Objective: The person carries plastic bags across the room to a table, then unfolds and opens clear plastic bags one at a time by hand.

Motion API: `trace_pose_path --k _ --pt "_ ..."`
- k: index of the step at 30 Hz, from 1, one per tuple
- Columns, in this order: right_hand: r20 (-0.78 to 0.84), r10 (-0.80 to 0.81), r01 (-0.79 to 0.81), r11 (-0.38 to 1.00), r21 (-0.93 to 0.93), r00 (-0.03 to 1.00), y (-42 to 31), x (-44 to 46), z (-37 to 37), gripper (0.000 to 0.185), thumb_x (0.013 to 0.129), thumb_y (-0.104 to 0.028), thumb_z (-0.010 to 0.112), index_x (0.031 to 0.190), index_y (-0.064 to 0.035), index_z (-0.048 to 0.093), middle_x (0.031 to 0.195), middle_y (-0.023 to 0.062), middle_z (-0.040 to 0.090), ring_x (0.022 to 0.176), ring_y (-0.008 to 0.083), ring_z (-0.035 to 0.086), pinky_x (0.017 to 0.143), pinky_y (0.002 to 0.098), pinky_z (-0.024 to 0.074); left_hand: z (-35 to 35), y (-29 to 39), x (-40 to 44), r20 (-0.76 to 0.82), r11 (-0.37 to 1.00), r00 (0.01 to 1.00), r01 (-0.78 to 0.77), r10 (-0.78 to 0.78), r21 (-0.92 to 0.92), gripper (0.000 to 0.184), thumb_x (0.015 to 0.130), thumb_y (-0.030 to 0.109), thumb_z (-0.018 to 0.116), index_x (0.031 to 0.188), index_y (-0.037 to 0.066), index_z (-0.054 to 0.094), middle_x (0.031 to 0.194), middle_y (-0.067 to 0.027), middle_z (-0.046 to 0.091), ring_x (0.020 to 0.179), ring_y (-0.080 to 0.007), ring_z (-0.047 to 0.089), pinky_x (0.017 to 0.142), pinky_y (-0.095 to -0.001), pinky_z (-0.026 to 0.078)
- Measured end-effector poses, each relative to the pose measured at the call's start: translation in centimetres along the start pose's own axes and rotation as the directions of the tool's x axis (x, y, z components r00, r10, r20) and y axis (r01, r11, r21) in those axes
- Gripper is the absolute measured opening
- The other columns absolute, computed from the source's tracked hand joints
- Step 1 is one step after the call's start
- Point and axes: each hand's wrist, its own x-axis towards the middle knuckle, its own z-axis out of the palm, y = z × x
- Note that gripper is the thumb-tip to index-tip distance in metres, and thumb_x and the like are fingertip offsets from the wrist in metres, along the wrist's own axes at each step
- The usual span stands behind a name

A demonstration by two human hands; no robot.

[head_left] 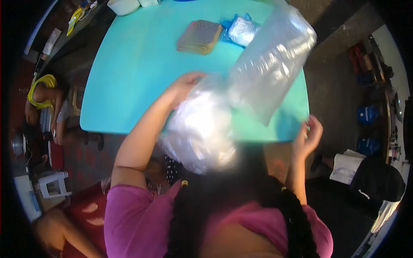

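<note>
My left hand [184, 89] grips a crumpled clear plastic bag [200, 124] at its upper edge. That bag hangs in front of my body over the table's near edge, and it hides part of the fingers. A second, longer clear plastic bag [275, 60] lies slantwise above the right part of the turquoise table [133, 81]; whether it rests on the top I cannot tell. Beside the table's near right corner is my right hand [309, 134], fingers curled in toward the thumb. What they pinch, if anything, is too small to make out.
A stack of brownish mesh-patterned squares [199, 37] lies toward the back, next to a blue and clear plastic packet [241, 30]. A white container [124, 6] stands at the far left corner. A person in yellow [45, 92] sits left; a white stool [54, 185] is on the floor.
</note>
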Motion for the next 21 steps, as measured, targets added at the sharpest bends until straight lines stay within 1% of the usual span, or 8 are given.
trace_pose_path --k 1,3,5,7,8,9,16,21 --pt "-0.095 0.064 -0.046 0.982 0.184 0.993 2.5 -0.9 -0.3 0.024 0.088 0.002 0.06 0.112 -0.0008 0.056 0.105 0.0063 0.057 0.092 0.0161 0.058 0.08 0.0285 0.049 -3.3 -1.0 1.5 0.043 0.982 0.993 -0.1 0.108 -0.158 0.048 0.086 0.006 0.062 0.132 0.0 0.053 0.116 -0.0119 0.065 0.104 -0.0179 0.064 0.09 -0.0313 0.051" --pt "-0.105 0.146 -0.152 0.987 -0.049 0.984 8.1 -4.3 -2.1 0.022 0.094 -0.003 0.056 0.116 -0.0004 0.052 0.11 0.0059 0.053 0.102 0.0155 0.051 0.091 0.0298 0.0431 -9.8 -1.2 4.0 0.094 0.951 0.98 -0.142 0.174 -0.275 0.045 0.085 0.002 0.061 0.129 0.0 0.055 0.119 -0.0106 0.064 0.104 -0.0172 0.063 0.092 -0.0316 0.05" --pt "-0.154 0.458 -0.453 0.889 0.065 0.876 12.4 -9.5 -1.5 0.016 0.095 -0.004 0.054 0.111 -0.0005 0.052 0.106 0.0068 0.053 0.097 0.0172 0.051 0.091 0.0306 0.0414 -16.1 -0.7 7.6 0.134 0.9 0.964 -0.16 0.231 -0.406 0.043 0.084 -0.002 0.06 0.127 -0.001 0.057 0.121 -0.0093 0.063 0.104 -0.0165 0.062 0.094 -0.0319 0.05" --pt "0.166 0.807 -0.816 0.577 -0.017 0.567 14.2 -15.5 -4.6 0.016 0.097 -0.01 0.052 0.112 -0.0035 0.053 0.103 0.0063 0.056 0.1 0.0181 0.054 0.088 0.0324 0.0453 -18.8 -0.3 9.5 -0.072 0.952 0.953 -0.298 0.293 -0.073 0.044 0.083 -0.003 0.056 0.127 0.0 0.057 0.119 -0.0085 0.064 0.107 -0.0168 0.061 0.096 -0.0312 0.048" --pt "0.438 0.791 -0.89 0.286 0.354 0.428 14.0 -18.0 -3.4 0.015 0.095 -0.014 0.056 0.109 -0.0062 0.056 0.108 0.0051 0.059 0.093 0.0152 0.057 0.075 0.034 0.0494 -19.5 0.5 10.4 -0.124 0.951 0.944 -0.309 0.306 -0.007 0.042 0.084 -0.002 0.055 0.126 0.001 0.057 0.118 -0.008 0.064 0.107 -0.0165 0.061 0.097 -0.0303 0.047" --pt "0.535 0.759 -0.904 0.164 0.396 0.372 13.0 -17.5 -1.2 0.016 0.095 -0.014 0.056 0.109 -0.0062 0.056 0.107 0.0052 0.059 0.093 0.0153 0.057 0.075 0.034 0.0495 -20.9 1.9 11.7 -0.172 0.947 0.931 -0.315 0.321 0.061 0.04 0.085 -0.001 0.054 0.126 0.001 0.057 0.116 -0.0075 0.064 0.108 -0.0163 0.06 0.098 -0.0294 0.046" --pt "0.337 0.778 -0.848 0.485 0.214 0.53 10.7 -4.0 1.0 0.018 0.094 -0.015 0.057 0.11 -0.0059 0.057 0.106 0.006 0.059 0.093 0.0164 0.058 0.076 0.0346 0.0497 -24.7 9.4 17.5 -0.25 0.761 0.743 -0.496 0.621 0.418 0.026 0.096 0.021 0.057 0.114 0.004 0.065 0.095 -0.0003 0.065 0.08 -0.0067 0.055 0.07 -0.021 0.045" --pt "0.239 0.834 -0.865 0.499 0.061 0.498 8.8 -5.6 -2.0 0.02 0.094 -0.017 0.057 0.111 -0.0058 0.057 0.106 0.0065 0.06 0.093 0.0172 0.058 0.077 0.035 0.0499 -22.8 7.8 17.3 -0.183 0.665 0.764 -0.387 0.619 0.638 0.026 0.097 0.022 0.056 0.113 0.004 0.064 0.092 -0.0031 0.066 0.079 -0.0081 0.056 0.071 -0.0222 0.045"
